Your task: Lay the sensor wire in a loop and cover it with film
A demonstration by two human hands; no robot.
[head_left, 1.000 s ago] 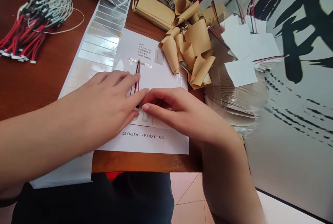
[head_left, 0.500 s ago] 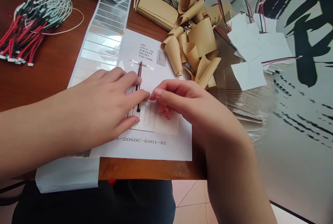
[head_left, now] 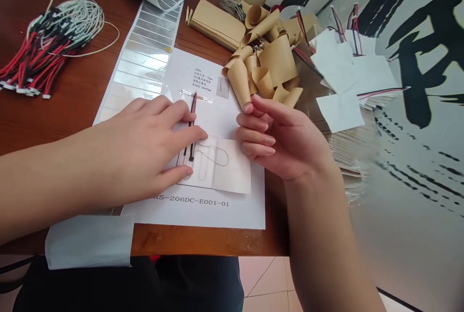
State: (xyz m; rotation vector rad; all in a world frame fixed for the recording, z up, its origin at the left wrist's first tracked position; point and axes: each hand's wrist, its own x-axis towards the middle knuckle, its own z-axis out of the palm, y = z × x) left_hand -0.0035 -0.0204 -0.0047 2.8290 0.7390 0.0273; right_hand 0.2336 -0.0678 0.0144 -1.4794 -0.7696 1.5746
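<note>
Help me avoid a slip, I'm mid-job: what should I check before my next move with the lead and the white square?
1. Lead pinned: the left hand lies flat, fingers across the red-and-black lead. Ok.
2. Patch flat: the white square lies flat on the printed sheet, with no corner visibly lifted. Ok.
3. Loop placed: the thin wire loop lies wholly on the square. Ok.
4. Other hand free: the right hand hovers beside the square, fingers curled. Whether thumb and forefinger pinch anything is unclear. Cannot tell.
5. Clutter clear: the brown paper curls are heaped behind, apart from the square. Ok.
</note>
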